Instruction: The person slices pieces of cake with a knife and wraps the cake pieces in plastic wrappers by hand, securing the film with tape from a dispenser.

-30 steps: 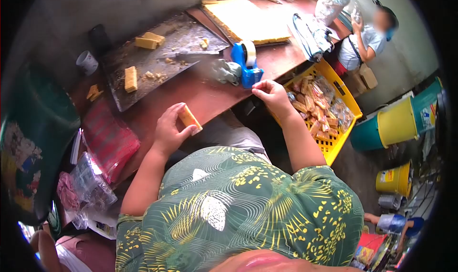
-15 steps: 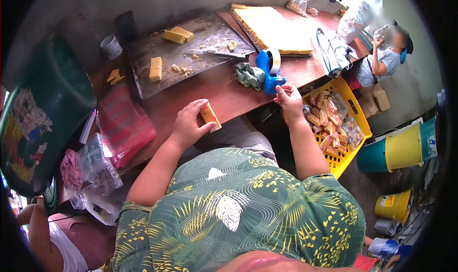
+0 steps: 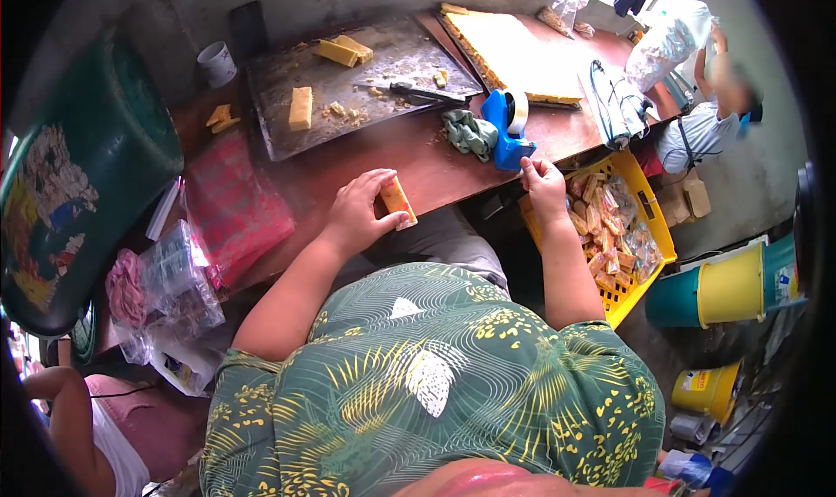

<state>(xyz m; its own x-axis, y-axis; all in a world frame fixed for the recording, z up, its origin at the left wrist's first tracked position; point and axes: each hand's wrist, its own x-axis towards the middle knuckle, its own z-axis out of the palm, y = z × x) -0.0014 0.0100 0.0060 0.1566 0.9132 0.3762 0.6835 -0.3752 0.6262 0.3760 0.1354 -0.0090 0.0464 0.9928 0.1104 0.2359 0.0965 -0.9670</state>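
My left hand (image 3: 355, 208) is closed around a small yellow cake bar (image 3: 398, 202), held by its ends between thumb and fingers above the table's front edge. The bar looks wrapped in clear film. My right hand (image 3: 546, 190) is pinched shut just in front of the blue tape dispenser (image 3: 498, 122); whatever lies between its fingertips is too small to make out. Beside the dispenser is a crumpled grey-green cloth (image 3: 470, 135). Farther back, a dark baking tray (image 3: 401, 48) holds cut cake pieces (image 3: 300, 108), crumbs and a knife (image 3: 420, 91).
A large sheet cake (image 3: 522, 57) lies at the back. Right of my legs, a yellow crate (image 3: 662, 227) contains several wrapped bars (image 3: 601, 223). Red plastic sheets (image 3: 235, 205) and a green tub (image 3: 87, 183) are at left. Another person (image 3: 697, 135) is at far right.
The view has shifted slightly, so the table appears farther right. My left hand still grips the bar, and my right stays pinched near the dispenser. The person at far right has raised their arms.
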